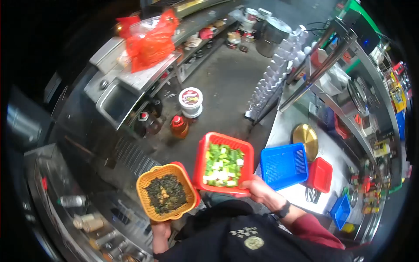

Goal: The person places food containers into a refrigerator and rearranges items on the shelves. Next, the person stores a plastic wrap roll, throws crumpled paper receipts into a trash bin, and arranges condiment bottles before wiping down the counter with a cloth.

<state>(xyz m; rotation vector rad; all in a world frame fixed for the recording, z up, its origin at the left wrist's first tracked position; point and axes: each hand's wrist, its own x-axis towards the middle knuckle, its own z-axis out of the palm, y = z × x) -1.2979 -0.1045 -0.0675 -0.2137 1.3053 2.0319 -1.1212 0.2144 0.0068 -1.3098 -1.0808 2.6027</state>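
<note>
Red basket (224, 189) of greens (224, 162), corner in right hand (258, 189)

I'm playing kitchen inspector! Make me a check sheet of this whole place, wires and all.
Surface: metal counter at right holds blue basket, red tray, gold disc.
Job's things: red basket of chopped greens; yellow basket of dark chopped food.
Clutter: white bucket, red-capped bottle on the floor.
Grips: right grip on red basket's corner; left grip at yellow basket, fingers hidden.
Cables: dark cables, upper right; ends unclear.
Surroundings: sink and orange-red bag, upper left.
</note>
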